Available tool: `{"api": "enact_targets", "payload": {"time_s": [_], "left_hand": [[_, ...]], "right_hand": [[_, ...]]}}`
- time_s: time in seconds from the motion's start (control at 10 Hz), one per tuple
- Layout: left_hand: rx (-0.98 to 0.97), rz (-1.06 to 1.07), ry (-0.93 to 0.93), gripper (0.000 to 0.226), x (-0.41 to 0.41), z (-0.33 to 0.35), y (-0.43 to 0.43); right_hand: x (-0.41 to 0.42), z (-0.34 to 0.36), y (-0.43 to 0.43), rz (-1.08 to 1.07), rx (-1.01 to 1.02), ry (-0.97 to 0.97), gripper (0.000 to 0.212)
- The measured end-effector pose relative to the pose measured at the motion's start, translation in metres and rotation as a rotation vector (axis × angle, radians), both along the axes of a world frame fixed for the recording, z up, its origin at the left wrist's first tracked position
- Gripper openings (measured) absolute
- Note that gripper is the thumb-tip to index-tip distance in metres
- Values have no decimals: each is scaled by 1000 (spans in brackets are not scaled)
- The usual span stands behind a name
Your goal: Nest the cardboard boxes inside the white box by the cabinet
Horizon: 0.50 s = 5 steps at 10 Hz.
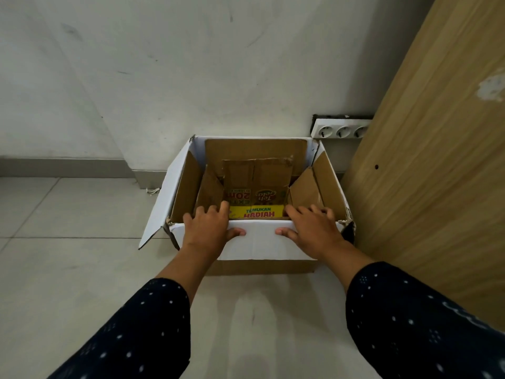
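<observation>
The white box (259,242) stands open on the floor against the wall, just left of the wooden cabinet (426,165). Inside it sits a brown cardboard box (257,151) with its flaps up, and within that a smaller printed box (257,181) with yellow and red lettering. My left hand (209,228) grips the white box's near flap at its left part, fingers over the rim inside, thumb on the outer face. My right hand (311,228) holds the same flap on the right in the same way.
A triple wall socket (341,131) sits low on the white wall behind the box. Pale floor tiles (68,269) spread left and toward me. The box's left flap (161,206) hangs outward. A small scrap (151,191) lies by the skirting.
</observation>
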<state>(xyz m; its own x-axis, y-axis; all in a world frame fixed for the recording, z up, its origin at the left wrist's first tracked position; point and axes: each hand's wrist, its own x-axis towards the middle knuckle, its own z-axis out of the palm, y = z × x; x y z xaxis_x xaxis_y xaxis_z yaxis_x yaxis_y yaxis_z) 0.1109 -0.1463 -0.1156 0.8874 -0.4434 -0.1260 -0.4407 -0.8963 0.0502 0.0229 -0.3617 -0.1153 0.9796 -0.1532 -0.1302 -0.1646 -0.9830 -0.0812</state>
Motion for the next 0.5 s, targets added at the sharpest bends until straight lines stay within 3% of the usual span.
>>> {"api": "enact_targets", "payload": {"time_s": [0.3, 0.5], "left_hand": [[65, -15, 95, 73, -28, 23, 9], [-5, -60, -60, 62, -45, 57, 10]], "right_hand": [[-17, 21, 8, 8, 28, 181, 62], [-22, 64, 26, -31, 64, -5, 61]]}}
